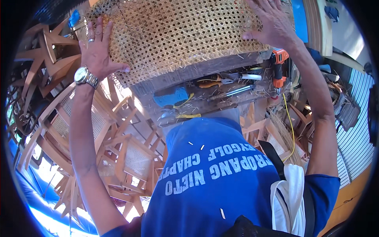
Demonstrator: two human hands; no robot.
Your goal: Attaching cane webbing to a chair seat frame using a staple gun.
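- While both bare hands reach up from the lower part of the frame, a woven cane panel [177, 33] fills the top centre, running off the upper edge.
- Left hand [98, 53], upper left: spread, fingers pointing up, thumb stretched over the panel's left edge. It pinches nothing. A ring [91, 40] and a metal watch [81, 75] are on this arm.
- Right hand [272, 25], upper right: spread at the panel's right side, thumb pointing left over the weave, fingertips partly cut off by the frame. It pinches nothing; how hard either hand presses, I cannot tell.
- Just below the panel, a bench [173, 79] carries a blue pad [171, 96], orange-handled pliers [208, 83] and a shiny rod [239, 91], with pale slivers scattered among them.
- Right of these, below the right hand: an orange and black drill [279, 57], tip downward. A yellow cord [289, 122] curves beneath.
- Lower centre: the person's blue shirt [221, 193], a white cloth [290, 197] at its right.
- Left side: wooden chairs [134, 160] with pale woven parts, crowded together.
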